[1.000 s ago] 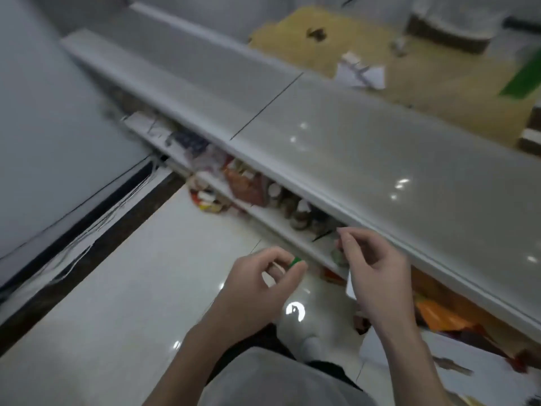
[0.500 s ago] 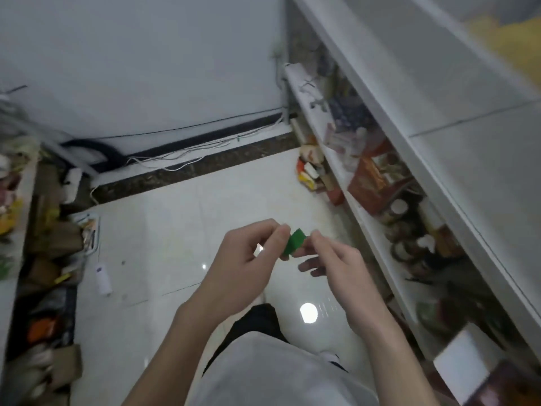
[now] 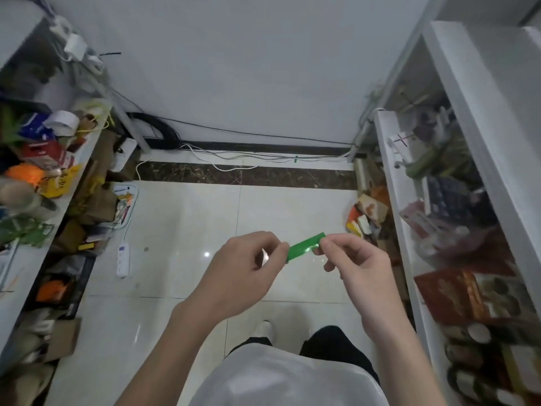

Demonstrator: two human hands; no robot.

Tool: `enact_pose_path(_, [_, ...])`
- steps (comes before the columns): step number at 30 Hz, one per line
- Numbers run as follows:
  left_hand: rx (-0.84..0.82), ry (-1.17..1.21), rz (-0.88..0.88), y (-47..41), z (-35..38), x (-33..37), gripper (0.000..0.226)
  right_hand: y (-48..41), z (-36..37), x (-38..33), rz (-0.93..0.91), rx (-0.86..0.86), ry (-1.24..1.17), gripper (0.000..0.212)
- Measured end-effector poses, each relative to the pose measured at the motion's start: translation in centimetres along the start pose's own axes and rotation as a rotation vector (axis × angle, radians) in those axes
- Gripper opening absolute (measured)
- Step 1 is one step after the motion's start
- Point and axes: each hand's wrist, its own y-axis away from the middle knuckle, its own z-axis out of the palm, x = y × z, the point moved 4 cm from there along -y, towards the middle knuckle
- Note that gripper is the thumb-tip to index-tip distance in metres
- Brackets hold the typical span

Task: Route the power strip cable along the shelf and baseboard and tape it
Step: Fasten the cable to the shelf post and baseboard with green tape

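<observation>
Green tape (image 3: 305, 247), a short glossy strip, is held taut between both hands near the middle of the view, above the floor. It slants from its lower end at 8 o'clock to its upper end at 2 o'clock. The lower end is pinched between thumb and forefinger of the left hand (image 3: 243, 276); the upper end is pinched by the fingertips of the right hand (image 3: 358, 269). The remaining fingers of both hands are loosely curled and nothing else is touched by them.

A white power strip (image 3: 123, 260), long and rounded, is seen flat on the floor at 9 o'clock of the left hand, well apart from it. Its thin white cable (image 3: 126, 233) is led away toward 12 o'clock, beside the left shelf (image 3: 63, 200). At 12 o'clock of the hands, loose white wires (image 3: 225, 167) are laid along the foot of the wall, just beside a dark baseboard (image 3: 257, 146), and a small green tape tab (image 3: 296, 159) is seen across them.

Smooth, reflective white tiles form the floor (image 3: 190, 218), crossed by a dark marbled band (image 3: 263, 176). The right shelf (image 3: 393, 206) is made of flat white boards.
</observation>
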Motion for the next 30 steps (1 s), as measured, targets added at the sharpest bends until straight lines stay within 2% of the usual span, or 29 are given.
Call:
enact_pose_path(4, [-0.02, -0.023, -0.109, -4.9, -1.9, -1.6, 0.038, -5.9, 2.2, -1.7, -0.014, -0.039, 0.066, 0.008])
enact_pose_path(7, [-0.011, 0.029, -0.167, -9.4, -2.7, -2.7, 0.022, -11.2, 3.2, -2.7, 0.0, -0.034, 0.035, 0.007])
enact_pose_path(11, [0.017, 0.021, -0.202, -16.6, -3.8, -3.2, 0.017, -19.5, 4.4, -4.7, -0.043, -0.05, 0.041, 0.005])
enact_pose_path(19, [0.175, 0.208, -0.371, -31.1, -8.8, -4.5, 0.017, -37.2, 9.0, -11.0, -0.094, -0.247, 0.143, 0.003])
enact_pose_path(25, [0.272, 0.221, -0.441, -39.7, -13.5, -10.8, 0.018, -48.1, 16.4, -11.6, -0.087, -0.375, 0.264, 0.008])
enact_pose_path(30, [0.171, 0.269, -0.547, -48.1, -15.2, -19.9, 0.031, -57.3, 23.1, -7.3, -0.085, -0.347, 0.375, 0.009])
